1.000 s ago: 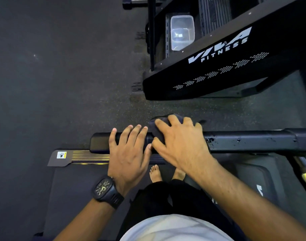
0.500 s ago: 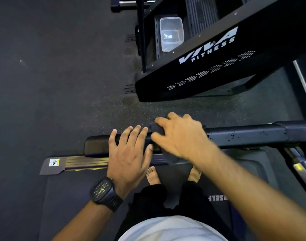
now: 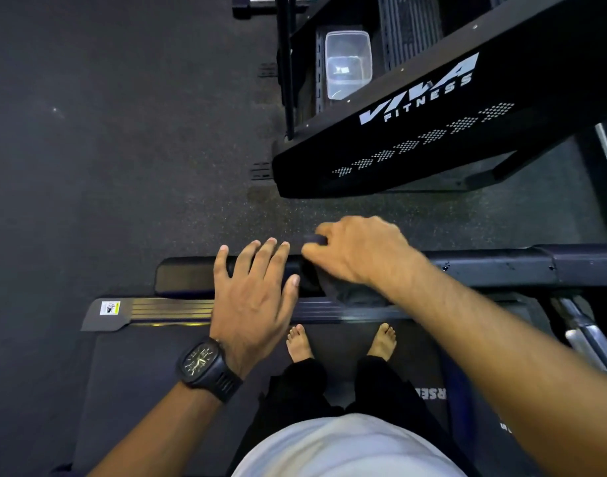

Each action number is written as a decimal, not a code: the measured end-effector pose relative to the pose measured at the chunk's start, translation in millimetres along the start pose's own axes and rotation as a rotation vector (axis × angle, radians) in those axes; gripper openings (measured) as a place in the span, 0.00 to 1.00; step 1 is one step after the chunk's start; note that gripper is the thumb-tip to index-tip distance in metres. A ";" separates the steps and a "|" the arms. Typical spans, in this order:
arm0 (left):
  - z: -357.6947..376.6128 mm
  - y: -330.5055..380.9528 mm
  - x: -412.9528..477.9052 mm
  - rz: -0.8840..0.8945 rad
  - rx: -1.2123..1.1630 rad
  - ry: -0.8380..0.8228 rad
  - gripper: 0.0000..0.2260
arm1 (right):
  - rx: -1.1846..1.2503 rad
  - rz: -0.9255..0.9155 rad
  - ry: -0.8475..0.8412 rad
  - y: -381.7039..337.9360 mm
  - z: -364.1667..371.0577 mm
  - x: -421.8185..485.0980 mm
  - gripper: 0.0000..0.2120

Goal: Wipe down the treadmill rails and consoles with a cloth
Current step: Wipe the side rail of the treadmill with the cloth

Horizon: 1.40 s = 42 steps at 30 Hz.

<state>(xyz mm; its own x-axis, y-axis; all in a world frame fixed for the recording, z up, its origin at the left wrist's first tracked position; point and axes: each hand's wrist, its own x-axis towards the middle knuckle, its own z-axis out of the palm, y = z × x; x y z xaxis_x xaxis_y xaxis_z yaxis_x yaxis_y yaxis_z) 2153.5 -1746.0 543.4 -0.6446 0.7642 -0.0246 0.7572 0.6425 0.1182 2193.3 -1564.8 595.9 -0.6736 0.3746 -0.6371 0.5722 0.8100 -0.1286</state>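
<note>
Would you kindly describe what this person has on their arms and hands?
Both forearms are bare, with no sleeves in view and no gloves. The left hand has a chunky black watch at the wrist, with a dark dial, pale hands and a ribbed strap. The right hand wears nothing visible.

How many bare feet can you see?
2. The left foot and the right foot stand side by side on the treadmill belt, below the rail. None seem hidden.
</note>
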 end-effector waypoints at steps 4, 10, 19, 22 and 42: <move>0.3 5.2 -0.2 -0.010 -0.012 -0.002 0.24 | -0.139 0.116 0.174 13.0 9.9 -24.7 0.26; 1.5 8.1 1.6 -0.022 -0.008 0.009 0.24 | -0.118 -0.076 0.250 -4.0 20.8 -31.3 0.26; -1.7 13.0 1.0 -0.042 -0.009 -0.018 0.24 | -0.119 0.122 0.227 16.1 16.3 -40.3 0.26; -1.1 14.9 1.1 -0.032 0.002 -0.027 0.25 | -0.111 -0.008 0.251 4.6 24.3 -49.1 0.27; 0.2 27.7 1.1 -0.014 -0.013 -0.057 0.25 | -0.062 0.172 -0.048 39.8 -7.5 -2.9 0.30</move>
<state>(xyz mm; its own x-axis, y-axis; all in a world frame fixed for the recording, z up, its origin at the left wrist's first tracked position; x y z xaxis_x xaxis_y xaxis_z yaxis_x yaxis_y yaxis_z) 2173.8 -1727.3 546.4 -0.6479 0.7572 -0.0832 0.7462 0.6528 0.1304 2214.5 -1530.2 598.4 -0.5446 0.4892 -0.6812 0.6458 0.7629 0.0316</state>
